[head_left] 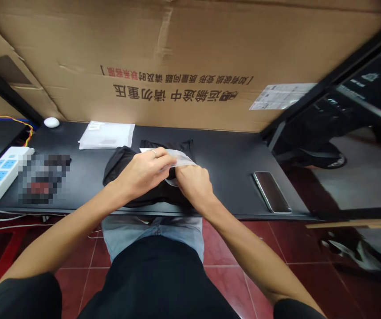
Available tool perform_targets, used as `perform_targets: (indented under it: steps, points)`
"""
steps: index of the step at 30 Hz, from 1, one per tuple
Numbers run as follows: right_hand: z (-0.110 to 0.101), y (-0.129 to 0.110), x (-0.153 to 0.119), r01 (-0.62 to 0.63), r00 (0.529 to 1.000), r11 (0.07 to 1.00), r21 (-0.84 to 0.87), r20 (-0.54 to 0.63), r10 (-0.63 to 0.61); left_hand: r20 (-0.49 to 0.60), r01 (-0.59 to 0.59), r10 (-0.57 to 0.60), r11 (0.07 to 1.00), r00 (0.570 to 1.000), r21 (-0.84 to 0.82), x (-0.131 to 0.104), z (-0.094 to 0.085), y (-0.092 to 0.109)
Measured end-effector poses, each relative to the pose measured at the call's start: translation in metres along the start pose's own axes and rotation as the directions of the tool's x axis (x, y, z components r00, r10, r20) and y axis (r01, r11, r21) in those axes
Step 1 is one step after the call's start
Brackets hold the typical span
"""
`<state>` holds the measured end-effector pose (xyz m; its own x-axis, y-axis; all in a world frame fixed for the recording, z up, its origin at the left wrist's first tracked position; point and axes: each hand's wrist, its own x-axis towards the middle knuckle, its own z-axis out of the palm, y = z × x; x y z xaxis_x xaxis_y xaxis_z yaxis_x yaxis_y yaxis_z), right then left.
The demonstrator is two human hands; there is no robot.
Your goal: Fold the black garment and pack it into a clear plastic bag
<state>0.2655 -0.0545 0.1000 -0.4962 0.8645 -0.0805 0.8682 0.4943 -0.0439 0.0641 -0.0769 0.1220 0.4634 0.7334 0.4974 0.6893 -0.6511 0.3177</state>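
Pinches a thin, see-through film (185, 158) in the left grip (147, 172), with thumb and fingers closed on it. Wears a small ring (154, 153) on that hand. Curls the right grip (195, 182) by the film's right end, with fingertips out of sight. Cannot tell from here about a hold inside that curl. Has the film just above the cloth (153, 195), black and soft, with some bumps and folds. Has the cloth on the black desk (225, 173), right in front of the belly.

Sees a flat white packet (107, 135) close behind the cloth, off to the left. Sees a phone (272, 192) to the right of the cloth, well apart from it. Finds a blurry thing (44, 179) to the left of the cloth, too fuzzy to name. Past that, still left of the cloth, sees a white power strip (0, 177). Sees a round white thing (51, 122) behind the cloth, far to the left. Sees a big brown box (190, 40) behind the cloth, with upside-down words on its side.
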Motion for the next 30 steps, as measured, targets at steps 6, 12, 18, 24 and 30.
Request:
perform_targets:
  steps: [6,12,18,24,30]
  points:
    - [0.002,0.001,-0.006,-0.07,0.997,0.997,-0.042,-0.045,0.068,-0.001,0.003,-0.003,0.999,1.0,0.049,-0.007,0.01,-0.009]
    - [0.017,0.022,-0.03,0.365,0.904,0.929,-0.058,-0.216,-0.369,0.017,0.073,-0.073,0.997,0.997,0.015,-0.035,0.023,-0.019]
    - [0.032,0.05,-0.044,0.629,0.723,0.778,0.002,-0.371,-0.583,0.034,0.346,-0.348,0.937,0.937,0.037,-0.063,0.017,-0.015]
    - [0.025,0.031,-0.012,0.457,0.861,0.856,0.244,-0.363,-0.356,0.301,0.717,-0.678,0.696,0.671,-0.031,-0.066,0.007,-0.023]
    - [0.063,0.02,0.007,0.401,0.915,0.879,0.257,-0.15,-0.373,0.561,0.782,-0.553,0.511,0.616,-0.356,-0.069,0.016,-0.035]
